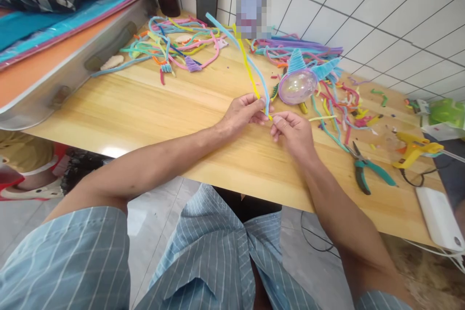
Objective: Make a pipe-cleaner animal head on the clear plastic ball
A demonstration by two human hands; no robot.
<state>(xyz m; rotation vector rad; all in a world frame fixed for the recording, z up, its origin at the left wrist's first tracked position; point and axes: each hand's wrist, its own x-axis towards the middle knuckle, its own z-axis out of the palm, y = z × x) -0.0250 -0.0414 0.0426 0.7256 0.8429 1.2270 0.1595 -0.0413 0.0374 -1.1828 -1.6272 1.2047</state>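
- The left hand (247, 110) grasps the yellow pipe cleaner (244, 56) and the blue pipe cleaner (260, 76) with its fingers, close to their near ends; the right hand (292, 131) appears to pinch the yellow end just beside it; how tight either grip is, I cannot tell.
- Both strips are above the middle of the worktop (163, 101), their long free parts leaning to the far left; a loose pinch could let one slide along the other, since so little shows between the hands.
- The free ends rise toward the tangle of pipe cleaners (174, 43) at far left; a wide swing might snag there.
- The clear plastic ornament (298, 86), with its purple rim, sits just beyond the right hand; a knuckle pushed far could knock it.
- Pliers (363, 167) lie open at the right; a rightward sweep of the forearm could shift them, and the glue gun (417, 149) stands farther right, its cord a possible catch; whether it is hot, I cannot tell.
- Both forearms cross the near edge; the white box (438, 218) is by that edge at near right, easily nudged off.
- Bare wood left of the left hand gives the widest room, up to the plastic bin (76, 80); the right side is tighter, with scraps (358, 106) scattered about.
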